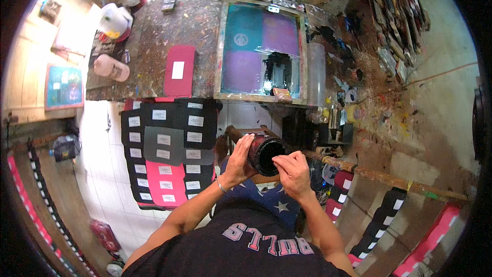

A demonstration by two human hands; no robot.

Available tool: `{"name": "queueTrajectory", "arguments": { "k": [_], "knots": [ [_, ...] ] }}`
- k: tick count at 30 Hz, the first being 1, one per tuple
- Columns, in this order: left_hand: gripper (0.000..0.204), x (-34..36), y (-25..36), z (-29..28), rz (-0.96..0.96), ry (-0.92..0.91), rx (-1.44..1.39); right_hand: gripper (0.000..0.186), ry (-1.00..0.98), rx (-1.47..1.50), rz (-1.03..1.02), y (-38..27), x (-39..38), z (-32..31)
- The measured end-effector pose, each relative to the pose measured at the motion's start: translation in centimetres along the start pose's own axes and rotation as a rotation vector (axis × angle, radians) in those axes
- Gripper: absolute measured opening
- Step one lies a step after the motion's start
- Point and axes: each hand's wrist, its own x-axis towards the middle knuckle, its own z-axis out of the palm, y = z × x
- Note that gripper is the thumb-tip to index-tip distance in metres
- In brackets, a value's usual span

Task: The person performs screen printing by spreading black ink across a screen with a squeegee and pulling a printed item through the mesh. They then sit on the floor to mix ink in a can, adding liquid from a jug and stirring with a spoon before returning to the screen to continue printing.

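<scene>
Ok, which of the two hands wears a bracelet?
The left hand, against the side of the dark can, wears a silvery bracelet. The right hand, at the can's rim, wears none.

Black lettered shirt (pixel 241 246), starred blue legwear (pixel 274 204), silvery bracelet (pixel 221 185)

The dark cylindrical can (pixel 265 155) appears uneven and smeared. The teal-and-purple wood-framed rectangular screen (pixel 246 43) bears a glossy black ink patch (pixel 278 72). The brown worktable (pixel 154 59) looks rough, paint-spattered; the pale-pink plastic bottle (pixel 111 68), smooth.
</scene>
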Motion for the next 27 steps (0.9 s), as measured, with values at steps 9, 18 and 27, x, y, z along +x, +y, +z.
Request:
{"name": "queueTrajectory", "arguments": {
  "k": [9, 18, 27],
  "knots": [
    [0.111, 4.4, 0.3, -2.2, 0.083, -0.005, -0.021, 0.016, 0.09, -0.067, 0.055, -1.8, 3.1, -0.8],
    [0.112, 5.6, -0.7, -2.1, 0.121, 0.091, 0.037, 0.013, 0.092, -0.132, -0.034, -1.3, 5.1, -0.5],
    [0.114, 9.4, -2.9, -1.9, 0.125, 0.158, 0.172, 0.015, 0.051, -0.089, -0.195, 4.4, 9.2, -0.3]
  ]
}}
